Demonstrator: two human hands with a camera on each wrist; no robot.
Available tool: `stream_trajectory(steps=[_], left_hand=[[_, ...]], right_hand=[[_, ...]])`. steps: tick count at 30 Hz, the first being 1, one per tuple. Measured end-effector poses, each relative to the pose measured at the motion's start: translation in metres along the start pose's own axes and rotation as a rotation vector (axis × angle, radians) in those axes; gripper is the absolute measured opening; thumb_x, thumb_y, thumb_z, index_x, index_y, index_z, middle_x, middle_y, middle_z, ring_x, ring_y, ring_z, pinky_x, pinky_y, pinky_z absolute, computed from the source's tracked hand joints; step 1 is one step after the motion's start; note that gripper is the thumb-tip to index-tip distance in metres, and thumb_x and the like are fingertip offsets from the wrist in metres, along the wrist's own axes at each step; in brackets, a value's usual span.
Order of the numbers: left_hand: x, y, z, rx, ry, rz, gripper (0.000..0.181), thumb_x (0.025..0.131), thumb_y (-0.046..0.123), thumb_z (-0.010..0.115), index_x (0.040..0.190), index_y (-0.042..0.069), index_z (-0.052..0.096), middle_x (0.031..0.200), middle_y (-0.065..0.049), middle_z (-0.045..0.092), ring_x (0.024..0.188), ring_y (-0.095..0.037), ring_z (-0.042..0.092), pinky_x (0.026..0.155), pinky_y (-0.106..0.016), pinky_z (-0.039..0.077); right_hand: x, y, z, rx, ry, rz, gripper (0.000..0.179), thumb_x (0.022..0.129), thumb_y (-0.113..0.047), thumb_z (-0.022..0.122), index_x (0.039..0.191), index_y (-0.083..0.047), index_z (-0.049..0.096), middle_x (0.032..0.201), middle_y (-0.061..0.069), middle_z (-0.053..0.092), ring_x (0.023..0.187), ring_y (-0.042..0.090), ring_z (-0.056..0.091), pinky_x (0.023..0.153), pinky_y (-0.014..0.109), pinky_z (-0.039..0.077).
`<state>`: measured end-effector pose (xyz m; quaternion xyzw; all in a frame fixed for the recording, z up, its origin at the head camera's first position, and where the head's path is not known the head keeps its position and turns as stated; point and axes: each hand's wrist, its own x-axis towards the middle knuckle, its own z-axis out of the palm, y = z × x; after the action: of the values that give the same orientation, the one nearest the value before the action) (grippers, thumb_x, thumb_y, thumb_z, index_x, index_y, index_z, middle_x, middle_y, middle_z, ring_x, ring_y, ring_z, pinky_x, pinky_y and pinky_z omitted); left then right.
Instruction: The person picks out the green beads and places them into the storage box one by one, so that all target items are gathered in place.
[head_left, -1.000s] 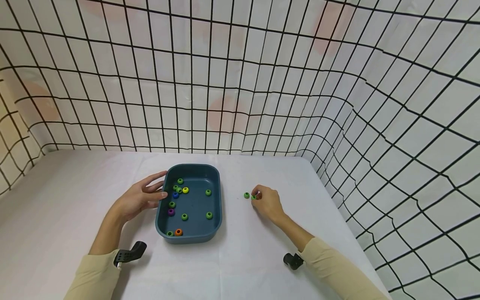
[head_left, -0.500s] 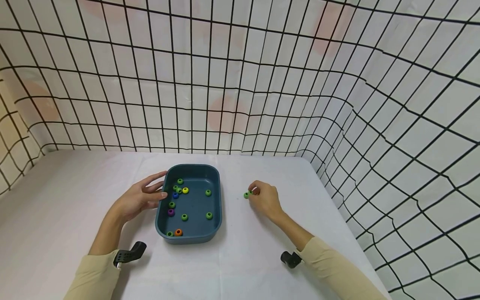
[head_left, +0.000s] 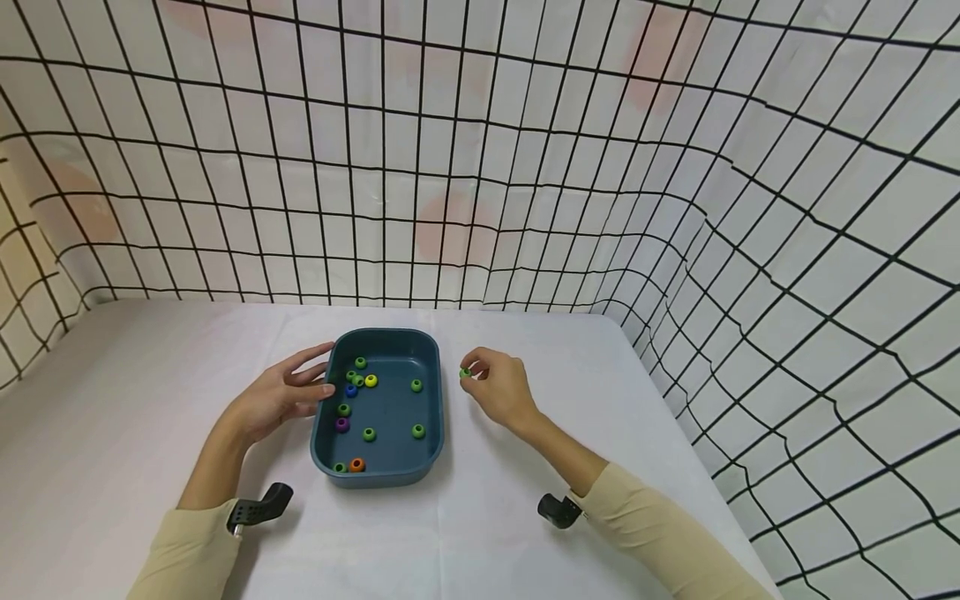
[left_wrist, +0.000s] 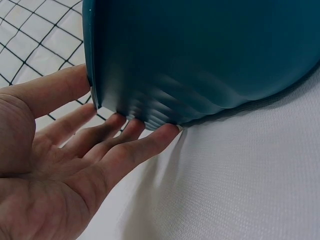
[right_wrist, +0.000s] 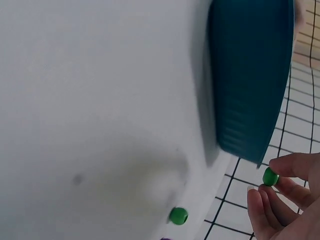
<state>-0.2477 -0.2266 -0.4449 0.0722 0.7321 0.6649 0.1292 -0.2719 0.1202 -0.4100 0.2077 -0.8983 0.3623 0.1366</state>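
In the head view a dark blue plastic tray (head_left: 390, 479) holds several small beads: mostly green, such as the green bead (head_left: 417, 431), plus yellow, blue, purple and orange ones. My left hand (head_left: 273, 398) lies at its left side, fingers stretched out and spread. In the left wrist view the thumb (left_wrist: 60, 87) reaches the rim and the other fingertips rest against the outer wall. My right hand (head_left: 502, 392) pinches a green bead (right_wrist: 270, 177) between thumb and finger, just right of the tray. Another green bead (right_wrist: 178, 216) lies on the cloth, hidden in the head view.
A white cloth (head_left: 480, 533) covers the table. Black netting (head_left: 480, 200) hangs before white walls at the back and sides. At the bottom edge of the right wrist view a sliver of something purple (right_wrist: 166, 239) shows. Each wrist wears a black camera mount (head_left: 558, 510).
My right hand has moved left towards the tray with the pinched green bead, away from the spot by the other green bead. My left hand and the tray stay put.
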Motion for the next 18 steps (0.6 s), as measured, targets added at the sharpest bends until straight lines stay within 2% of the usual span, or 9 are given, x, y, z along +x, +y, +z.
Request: stream_trajectory(steps=[7, 18], left_hand=[[0.000, 0.000, 0.000, 0.005, 0.001, 0.002, 0.083, 0.097, 0.010, 0.067, 0.164, 0.020, 0.018, 0.167, -0.021, 0.019, 0.145, -0.047, 0.037, 0.106, -0.058, 0.044], [0.000, 0.001, 0.000, 0.001, 0.002, -0.002, 0.083, 0.097, 0.010, 0.066, 0.164, 0.019, 0.019, 0.167, -0.022, 0.020, 0.144, -0.047, 0.039, 0.104, -0.055, 0.048]], right_hand=[[0.000, -0.015, 0.004, 0.021, -0.031, -0.031, 0.011, 0.084, -0.003, 0.073, 0.094, -0.006, 0.075, 0.085, 0.009, 0.076, 0.077, 0.020, 0.068, 0.067, 0.031, 0.056], [-0.003, -0.025, 0.013, 0.031, -0.102, -0.011, 0.012, 0.085, -0.007, 0.073, 0.096, -0.009, 0.075, 0.088, 0.006, 0.076, 0.079, 0.017, 0.067, 0.069, 0.028, 0.055]])
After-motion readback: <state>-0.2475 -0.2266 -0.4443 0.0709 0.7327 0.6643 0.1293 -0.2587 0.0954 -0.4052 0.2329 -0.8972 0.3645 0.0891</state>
